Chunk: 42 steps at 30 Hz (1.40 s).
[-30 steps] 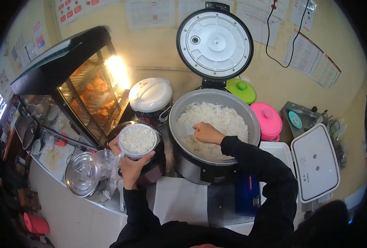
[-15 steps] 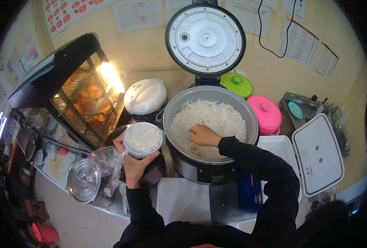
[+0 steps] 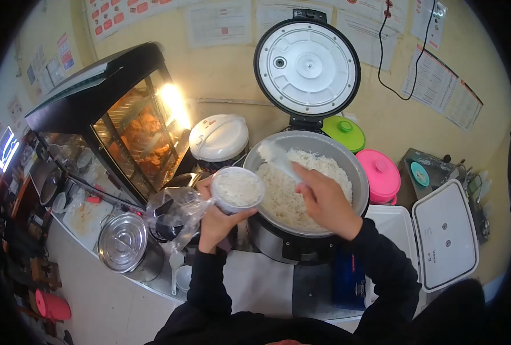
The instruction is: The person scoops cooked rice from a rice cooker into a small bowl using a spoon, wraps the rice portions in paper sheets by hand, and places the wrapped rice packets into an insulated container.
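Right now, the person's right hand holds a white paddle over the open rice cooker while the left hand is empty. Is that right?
Not quite: the left hand isn't empty. The head view shows it holding a round tub full of rice. The right hand does hold a white paddle over the open rice cooker.

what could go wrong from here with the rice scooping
The paddle in the right hand carries loose rice on its blade, so some could drop outside the cooker.

The tub in the left hand looks full, so rice might spill if it tips or more goes on.

The clear plastic bag hangs right by the left hand and might snag on it.
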Available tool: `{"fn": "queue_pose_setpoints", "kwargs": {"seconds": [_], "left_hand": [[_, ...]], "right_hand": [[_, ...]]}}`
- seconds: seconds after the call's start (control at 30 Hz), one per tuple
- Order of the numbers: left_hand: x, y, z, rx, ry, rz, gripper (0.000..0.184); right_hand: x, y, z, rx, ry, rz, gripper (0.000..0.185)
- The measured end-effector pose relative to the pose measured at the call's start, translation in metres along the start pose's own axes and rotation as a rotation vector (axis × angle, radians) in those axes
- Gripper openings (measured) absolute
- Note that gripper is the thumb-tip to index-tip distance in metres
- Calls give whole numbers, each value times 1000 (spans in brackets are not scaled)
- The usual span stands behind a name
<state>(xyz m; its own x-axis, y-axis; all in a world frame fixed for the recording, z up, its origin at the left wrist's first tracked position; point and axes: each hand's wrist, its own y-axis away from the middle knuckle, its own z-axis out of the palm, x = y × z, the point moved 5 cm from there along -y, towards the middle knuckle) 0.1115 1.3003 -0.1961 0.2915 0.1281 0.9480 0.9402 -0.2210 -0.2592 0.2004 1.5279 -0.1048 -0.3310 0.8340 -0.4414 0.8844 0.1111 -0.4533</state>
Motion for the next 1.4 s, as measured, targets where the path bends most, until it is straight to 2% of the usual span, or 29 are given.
{"fn": "queue_pose_setpoints", "kwargs": {"seconds": [0.03,0.13,0.23,0.27,0.33,0.4,0.43,0.5,0.57,0.6,0.67,0.73,0.77,0.87,0.9,1.0,1.07,1.1,1.17,1.23,1.37,1.4], "left_hand": [[3,0,12,-25,36,-9,91],[18,2,34,-36,75,99,84],[39,13,40,-52,108,142,81],[48,17,39,-91,135,81,85],[50,19,41,-102,104,112,91],[37,21,46,-41,-9,290,91],[43,23,46,-27,63,327,89],[56,28,44,3,208,398,85],[52,30,41,-11,120,395,90],[51,30,39,-14,78,395,93],[52,36,29,-40,137,258,95],[53,44,19,-48,133,291,98],[55,47,16,-45,101,390,100],[49,62,10,-29,188,532,107],[43,69,7,-14,245,546,109],[44,114,2,-125,389,466,98],[31,136,12,-194,110,406,99],[23,149,18,-222,-28,384,99],[3,177,27,-285,-308,338,100],[-24,209,31,-366,-595,280,101],[-135,267,-4,-610,-816,82,86],[-155,287,-10,-638,-853,58,81]], "right_hand": [[-19,6,-4,46,194,-133,51],[-53,18,-12,23,369,-211,55],[-50,15,-43,271,148,-72,51],[-45,16,-43,207,-37,16,47],[-37,21,-37,82,-405,189,39],[-30,29,0,92,-346,33,32],[-33,30,11,96,-317,-41,29],[-34,27,-2,-49,-325,70,26],[-27,18,-21,-155,-381,174,24],[-20,21,-31,-44,-336,164,24],[-2,25,-48,166,-239,131,23],[49,44,-33,42,186,198,21],[63,53,-24,-24,397,235,19],[41,69,-22,-64,599,244,17],[17,74,-30,88,591,128,17],[-52,117,-28,34,-169,487,16],[-76,165,32,-78,-718,606,33],[-81,196,74,-74,-781,590,41],[-66,232,141,26,-1246,747,56],[-66,242,180,263,-2047,1102,67],[-32,266,174,194,-2196,807,72],[-13,276,178,184,-1936,883,72]]}}
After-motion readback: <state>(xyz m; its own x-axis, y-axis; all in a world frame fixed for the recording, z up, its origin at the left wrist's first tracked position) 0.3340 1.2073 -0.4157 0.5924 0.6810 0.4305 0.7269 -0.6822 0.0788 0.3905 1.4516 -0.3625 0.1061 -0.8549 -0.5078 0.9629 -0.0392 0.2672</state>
